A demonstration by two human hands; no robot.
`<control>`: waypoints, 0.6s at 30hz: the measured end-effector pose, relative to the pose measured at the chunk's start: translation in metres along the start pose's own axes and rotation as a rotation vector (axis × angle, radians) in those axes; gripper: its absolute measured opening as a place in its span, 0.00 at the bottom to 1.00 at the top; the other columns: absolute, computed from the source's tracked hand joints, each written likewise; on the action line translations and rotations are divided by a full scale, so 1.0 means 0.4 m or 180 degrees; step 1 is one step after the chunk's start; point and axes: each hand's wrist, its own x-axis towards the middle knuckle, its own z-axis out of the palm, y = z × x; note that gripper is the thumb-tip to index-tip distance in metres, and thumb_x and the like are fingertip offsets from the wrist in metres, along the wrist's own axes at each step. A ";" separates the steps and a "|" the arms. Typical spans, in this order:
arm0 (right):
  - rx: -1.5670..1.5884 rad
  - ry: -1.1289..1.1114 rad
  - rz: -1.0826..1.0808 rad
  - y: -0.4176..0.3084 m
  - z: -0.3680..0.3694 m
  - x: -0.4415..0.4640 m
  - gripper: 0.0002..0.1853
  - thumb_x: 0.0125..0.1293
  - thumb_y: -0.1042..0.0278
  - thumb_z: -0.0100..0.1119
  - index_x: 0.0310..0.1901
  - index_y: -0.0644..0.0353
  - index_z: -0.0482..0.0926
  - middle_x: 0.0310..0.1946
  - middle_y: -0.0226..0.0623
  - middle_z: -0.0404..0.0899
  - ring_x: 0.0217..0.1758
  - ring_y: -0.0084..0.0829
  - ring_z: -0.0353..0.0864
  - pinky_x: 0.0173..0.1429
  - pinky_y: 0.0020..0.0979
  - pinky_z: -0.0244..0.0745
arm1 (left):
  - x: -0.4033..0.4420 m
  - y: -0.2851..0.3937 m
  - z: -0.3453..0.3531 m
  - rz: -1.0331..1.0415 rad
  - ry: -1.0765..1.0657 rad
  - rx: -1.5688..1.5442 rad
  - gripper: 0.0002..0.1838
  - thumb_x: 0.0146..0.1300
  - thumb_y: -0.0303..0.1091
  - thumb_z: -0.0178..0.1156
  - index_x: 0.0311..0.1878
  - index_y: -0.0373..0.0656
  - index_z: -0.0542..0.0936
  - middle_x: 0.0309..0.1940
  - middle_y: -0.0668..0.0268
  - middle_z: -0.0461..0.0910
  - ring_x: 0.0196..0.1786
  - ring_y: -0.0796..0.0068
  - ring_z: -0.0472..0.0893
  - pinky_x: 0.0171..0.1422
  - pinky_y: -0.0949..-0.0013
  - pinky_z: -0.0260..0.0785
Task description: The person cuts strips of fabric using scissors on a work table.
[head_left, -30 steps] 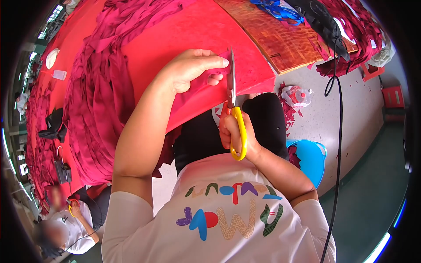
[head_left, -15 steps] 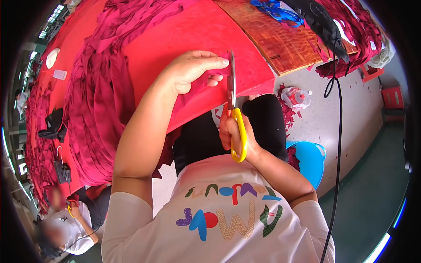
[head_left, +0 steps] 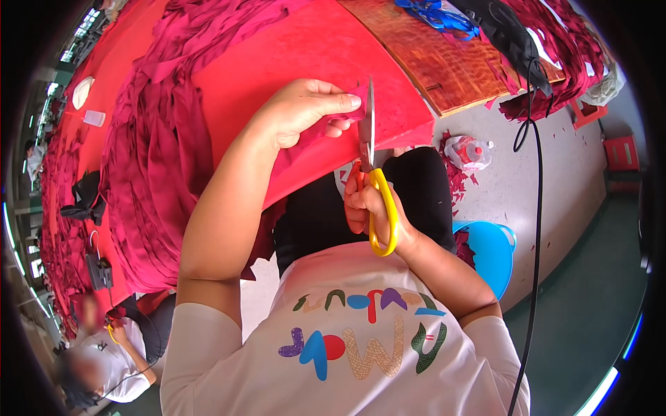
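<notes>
My left hand (head_left: 305, 114) pinches the end of a dark red fabric strip (head_left: 317, 130) above the red-covered table (head_left: 267, 66). The strip's tip lies beside the blades, and I cannot tell whether it is between them. My right hand (head_left: 371, 208) is wrapped round the yellow and orange-red handles of a pair of scissors (head_left: 383, 208). Its blades point away from me, just right of my left fingertips, and look slightly parted. A long heap of dark red strips (head_left: 156, 159) lies to the left of my left arm.
A wooden board (head_left: 444, 69) carries blue ribbon (head_left: 440, 17) and a black bag. On the floor at right are a plastic-wrapped bottle (head_left: 470, 152), scraps and a blue bucket (head_left: 489, 260). A black cable (head_left: 538, 208) hangs down. Another person (head_left: 118, 360) sits at lower left with scissors.
The scissors have turned a little in my right hand, with the yellow handle swinging right. The fabric tip stands up more beside the blades. My left hand has barely shifted.
</notes>
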 end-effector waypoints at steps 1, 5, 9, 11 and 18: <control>0.0066 -0.0032 0.0035 -0.001 0.000 0.001 0.07 0.58 0.67 0.50 0.35 0.57 0.66 0.21 0.24 0.58 0.19 0.17 0.57 0.21 0.22 0.57 | -0.001 0.000 0.001 -0.0010 0.0001 0.0094 0.13 0.60 0.40 0.66 0.40 0.40 0.81 0.30 0.70 0.79 0.32 0.83 0.77 0.32 0.79 0.72; -0.0014 0.0024 0.0035 -0.007 0.007 0.003 0.07 0.59 0.66 0.51 0.34 0.57 0.65 0.21 0.24 0.58 0.18 0.17 0.57 0.20 0.22 0.56 | 0.001 -0.003 0.000 0.0016 0.0015 0.0119 0.12 0.60 0.40 0.66 0.39 0.41 0.81 0.30 0.70 0.79 0.32 0.82 0.77 0.32 0.79 0.72; -0.0014 0.0057 -0.0011 -0.003 0.011 0.005 0.07 0.59 0.66 0.51 0.33 0.57 0.65 0.21 0.24 0.57 0.17 0.17 0.56 0.19 0.22 0.55 | 0.002 -0.006 0.000 0.0023 -0.0054 0.0135 0.11 0.60 0.38 0.66 0.38 0.41 0.80 0.30 0.70 0.79 0.32 0.82 0.77 0.31 0.79 0.72; -0.0009 0.0059 -0.0023 -0.003 0.015 0.006 0.07 0.59 0.66 0.51 0.33 0.57 0.65 0.20 0.24 0.57 0.17 0.17 0.55 0.19 0.22 0.55 | 0.003 -0.008 0.001 0.0028 -0.0048 0.0148 0.11 0.60 0.38 0.66 0.38 0.41 0.80 0.31 0.70 0.79 0.32 0.82 0.77 0.31 0.79 0.72; 0.0183 0.0217 0.0000 0.000 0.020 0.006 0.08 0.64 0.65 0.51 0.32 0.56 0.65 0.19 0.23 0.57 0.15 0.15 0.55 0.17 0.21 0.52 | 0.001 -0.006 0.003 0.0016 -0.0043 0.0146 0.10 0.60 0.37 0.66 0.38 0.41 0.80 0.32 0.70 0.79 0.32 0.81 0.77 0.31 0.78 0.72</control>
